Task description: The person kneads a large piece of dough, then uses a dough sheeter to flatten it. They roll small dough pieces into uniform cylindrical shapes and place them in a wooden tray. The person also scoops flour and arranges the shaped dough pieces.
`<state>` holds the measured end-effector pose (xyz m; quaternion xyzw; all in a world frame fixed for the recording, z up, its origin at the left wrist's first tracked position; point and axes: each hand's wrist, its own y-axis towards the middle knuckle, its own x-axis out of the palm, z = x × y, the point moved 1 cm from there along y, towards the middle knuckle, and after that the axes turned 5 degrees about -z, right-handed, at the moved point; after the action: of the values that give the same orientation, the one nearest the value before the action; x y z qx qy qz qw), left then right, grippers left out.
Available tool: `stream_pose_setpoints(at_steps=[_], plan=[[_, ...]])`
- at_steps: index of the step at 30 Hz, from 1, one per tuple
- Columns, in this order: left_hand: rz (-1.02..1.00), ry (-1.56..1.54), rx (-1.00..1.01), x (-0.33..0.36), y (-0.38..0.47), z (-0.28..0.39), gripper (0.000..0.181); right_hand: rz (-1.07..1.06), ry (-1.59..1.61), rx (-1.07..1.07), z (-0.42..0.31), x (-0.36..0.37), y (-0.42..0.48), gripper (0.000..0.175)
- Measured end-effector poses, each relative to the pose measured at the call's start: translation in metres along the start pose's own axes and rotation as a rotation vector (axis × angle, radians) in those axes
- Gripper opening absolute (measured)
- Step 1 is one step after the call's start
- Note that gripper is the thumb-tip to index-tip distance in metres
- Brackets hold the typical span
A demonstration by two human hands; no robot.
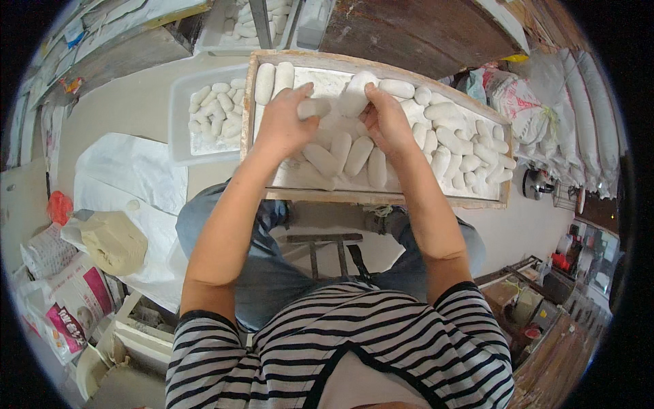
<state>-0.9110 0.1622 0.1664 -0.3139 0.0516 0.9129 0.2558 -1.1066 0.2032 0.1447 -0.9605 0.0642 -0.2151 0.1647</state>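
A wooden tray (460,202) dusted with white powder lies before me, holding many white-floured, roll-shaped pieces that look like dough. Between thumb and fingers, my left hand (288,120) has a short floured piece (314,108), blurred. My right hand (386,117) grips a larger floured roll (356,94) by its right side, near the tray's far wall. Two rolls (264,84) stand side by side in the far left corner. Several rolls (359,156) lie between my forearms, and smaller ones (472,163) are heaped at the right. The palms are mostly hidden.
Left of the tray, a translucent plastic bin (179,115) holds more floured pieces; another bin (204,41) stands beyond. A large pale dough-like lump (113,243) rests on white sheeting (127,174) at the left. Filled sacks (587,117) are stacked at the right. A dark wooden board (398,30) borders the far side.
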Motion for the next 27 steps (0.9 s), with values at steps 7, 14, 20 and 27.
stream_pose_setpoints(at_steps=[7, 14, 20, 27], plan=[[0.012, -1.447, -0.194, 0.011, 0.003, 0.010, 0.045, 0.021, 0.162, -0.014, 0.000, 0.036, -0.036, 0.034], [0.087, -1.765, -0.416, 0.019, 0.004, 0.018, 0.038, 0.041, -0.979, -0.294, 0.000, 0.073, -0.028, 0.035], [0.047, -1.516, -0.508, 0.020, -0.007, 0.027, 0.049, 0.210, -0.674, -0.540, 0.009, 0.106, -0.022, 0.062], [-0.119, -1.236, -0.307, 0.026, -0.027, 0.046, 0.088, 0.242, -0.129, -0.048, 0.000, 0.092, -0.024, 0.051]])
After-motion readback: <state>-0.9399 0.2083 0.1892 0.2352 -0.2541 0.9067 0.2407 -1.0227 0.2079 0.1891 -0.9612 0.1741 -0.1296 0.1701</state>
